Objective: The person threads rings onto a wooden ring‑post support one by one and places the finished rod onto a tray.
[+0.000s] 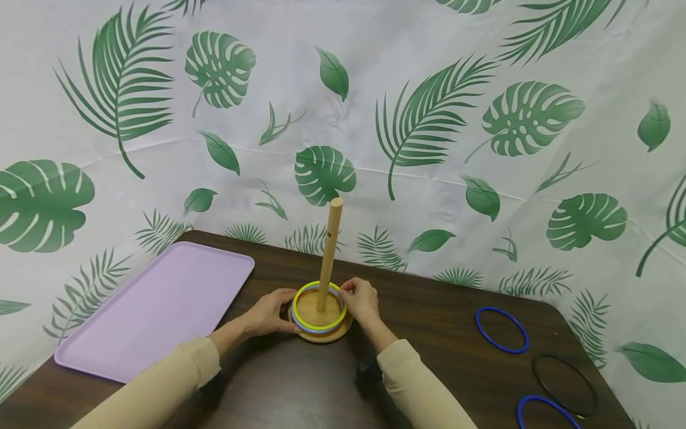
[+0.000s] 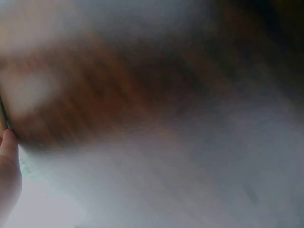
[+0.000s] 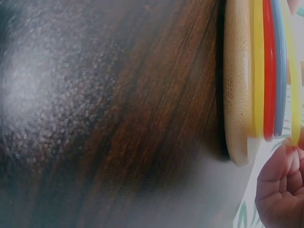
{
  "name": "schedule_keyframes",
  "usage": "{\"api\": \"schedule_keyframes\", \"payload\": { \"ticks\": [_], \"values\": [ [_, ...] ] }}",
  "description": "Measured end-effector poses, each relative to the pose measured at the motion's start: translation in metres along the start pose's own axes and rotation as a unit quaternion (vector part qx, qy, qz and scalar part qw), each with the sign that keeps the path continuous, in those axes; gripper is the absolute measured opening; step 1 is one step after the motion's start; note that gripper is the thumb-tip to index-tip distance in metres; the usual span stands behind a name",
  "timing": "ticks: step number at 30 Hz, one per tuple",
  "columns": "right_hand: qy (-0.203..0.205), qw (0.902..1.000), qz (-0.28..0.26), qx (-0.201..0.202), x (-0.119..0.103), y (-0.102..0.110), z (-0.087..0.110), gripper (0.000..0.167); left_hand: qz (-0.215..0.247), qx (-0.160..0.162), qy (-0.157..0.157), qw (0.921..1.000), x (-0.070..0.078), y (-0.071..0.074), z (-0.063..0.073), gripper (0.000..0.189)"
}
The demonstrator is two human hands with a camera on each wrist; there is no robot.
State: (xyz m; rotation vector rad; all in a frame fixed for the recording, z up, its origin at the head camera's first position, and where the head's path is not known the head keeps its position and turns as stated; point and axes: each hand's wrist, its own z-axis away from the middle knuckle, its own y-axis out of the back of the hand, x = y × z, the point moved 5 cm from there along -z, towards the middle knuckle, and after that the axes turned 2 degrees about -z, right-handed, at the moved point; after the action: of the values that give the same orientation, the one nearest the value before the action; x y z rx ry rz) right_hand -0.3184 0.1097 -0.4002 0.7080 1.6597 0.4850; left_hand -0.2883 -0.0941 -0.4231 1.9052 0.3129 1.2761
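Observation:
A wooden peg (image 1: 330,250) rises from a round wooden base (image 1: 324,340). In the right wrist view, a yellow ring (image 3: 258,71), a red ring (image 3: 269,71) and a grey-blue ring (image 3: 280,71) lie stacked on the base. Uppermost is another yellow ring (image 3: 295,95), encircling the peg. My right hand (image 1: 361,300) pinches its right side between thumb and finger. At the stack's left, my left hand (image 1: 272,313) has thumb and forefinger spread, tips right at the ring edges. Only a fingertip (image 2: 8,147) of it shows in the left wrist view.
A lilac tray (image 1: 161,304) lies on the left of the dark wooden table (image 1: 429,333). Toward the right edge are a blue ring (image 1: 477,325), a black ring (image 1: 596,393) and another blue ring (image 1: 536,398). A leaf-printed curtain (image 1: 375,107) hangs behind the table.

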Motion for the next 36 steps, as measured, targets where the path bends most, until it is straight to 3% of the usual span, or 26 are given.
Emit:
{"api": "schedule_keyframes", "payload": {
  "ticks": [21, 30, 36],
  "values": [
    [0.001, 0.9999, -0.007, -0.015, 0.008, 0.001, 0.001, 0.011, -0.002, -0.005, -0.009, 0.9999, 0.004, -0.001, -0.003, 0.079],
    [-0.007, 0.9992, -0.035, -0.017, 0.016, 0.009, 0.004, 0.012, -0.008, -0.004, -0.014, 0.9999, 0.003, -0.002, -0.002, 0.076],
    [-0.014, 0.9958, -0.089, -0.014, 0.027, 0.023, 0.005, 0.012, 0.003, 0.001, -0.003, 1.0, 0.002, -0.001, 0.0, 0.077]
  ]
}}
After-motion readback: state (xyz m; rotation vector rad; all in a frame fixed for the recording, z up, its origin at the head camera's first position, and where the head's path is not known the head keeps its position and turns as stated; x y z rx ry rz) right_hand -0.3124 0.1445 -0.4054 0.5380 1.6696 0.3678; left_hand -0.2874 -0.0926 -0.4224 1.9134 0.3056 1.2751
